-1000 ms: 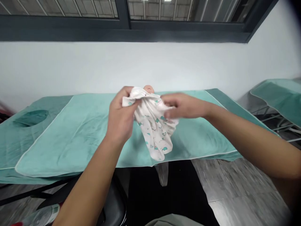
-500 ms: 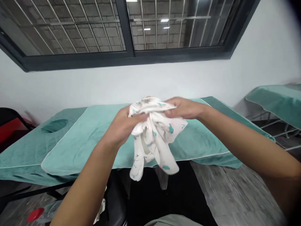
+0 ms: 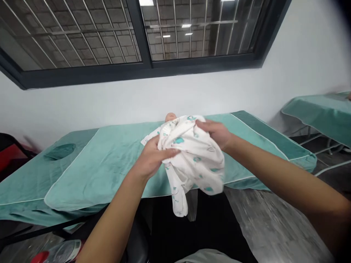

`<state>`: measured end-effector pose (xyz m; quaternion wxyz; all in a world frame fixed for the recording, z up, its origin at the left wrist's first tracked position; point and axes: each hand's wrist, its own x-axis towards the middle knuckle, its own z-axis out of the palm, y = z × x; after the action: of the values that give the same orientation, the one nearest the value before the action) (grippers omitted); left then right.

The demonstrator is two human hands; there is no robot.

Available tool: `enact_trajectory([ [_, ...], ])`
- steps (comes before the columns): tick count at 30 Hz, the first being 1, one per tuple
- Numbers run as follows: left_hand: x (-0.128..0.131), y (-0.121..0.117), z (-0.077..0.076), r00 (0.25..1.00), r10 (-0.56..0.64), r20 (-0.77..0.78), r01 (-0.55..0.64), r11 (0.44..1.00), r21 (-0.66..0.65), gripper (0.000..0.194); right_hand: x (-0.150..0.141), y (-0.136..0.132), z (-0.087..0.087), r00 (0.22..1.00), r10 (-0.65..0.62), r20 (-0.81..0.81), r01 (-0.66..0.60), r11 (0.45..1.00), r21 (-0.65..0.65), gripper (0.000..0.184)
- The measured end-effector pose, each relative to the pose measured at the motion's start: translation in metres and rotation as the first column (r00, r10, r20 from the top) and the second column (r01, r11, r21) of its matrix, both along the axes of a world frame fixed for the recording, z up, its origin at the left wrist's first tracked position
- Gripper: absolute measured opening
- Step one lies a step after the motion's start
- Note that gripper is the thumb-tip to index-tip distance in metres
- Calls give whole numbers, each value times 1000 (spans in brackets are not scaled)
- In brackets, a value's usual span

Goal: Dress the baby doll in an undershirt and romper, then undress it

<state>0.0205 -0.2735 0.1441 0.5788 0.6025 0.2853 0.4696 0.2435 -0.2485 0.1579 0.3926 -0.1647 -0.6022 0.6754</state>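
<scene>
A white baby garment (image 3: 197,153) with green prints hangs bunched between my two hands, above the near edge of the bed. My left hand (image 3: 152,155) grips its left side, with the thumb lying across the cloth. At its upper right, my right hand (image 3: 215,133) pinches the fabric. One narrow leg or sleeve (image 3: 178,199) dangles below the rest. Behind the cloth a doll's head (image 3: 170,117) shows, and a piece of matching printed cloth (image 3: 151,135) sticks out beside it. The doll's body is hidden by the garment.
The bed (image 3: 104,164) has a green cover and a face hole (image 3: 59,151) at left. A wall and a barred window (image 3: 148,65) stand behind it. A bottle with a red cap (image 3: 40,256) is at lower left. Another green-covered bed (image 3: 320,113) stands at right.
The garment was gathered in folds; now it is spread wider, its body swung to the right. My right hand, loose beside the cloth a second ago, now grips it. The view has tilted up.
</scene>
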Motion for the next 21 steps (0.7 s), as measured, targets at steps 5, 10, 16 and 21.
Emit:
enact_trajectory([
  [5, 7, 15, -33, 951, 229, 208, -209, 971, -112, 39, -15, 2, -32, 876, 276, 396, -273, 960, -66, 34],
  [10, -9, 7, -52, 996, -86, 35, 92, 956, -280, 46, -26, 24, -44, 999, -38, 2, 38, 997, -67, 34],
  [16, -19, 1, -44, 986, 121, 119, -96, 976, -197, 49, -37, 19, -60, 988, -12, 153, 29, 994, -108, 40],
  [21, -13, -1, -50, 974, 223, 27, -211, 952, -223, 58, -33, 12, -62, 962, 81, 260, -79, 997, -18, 46],
])
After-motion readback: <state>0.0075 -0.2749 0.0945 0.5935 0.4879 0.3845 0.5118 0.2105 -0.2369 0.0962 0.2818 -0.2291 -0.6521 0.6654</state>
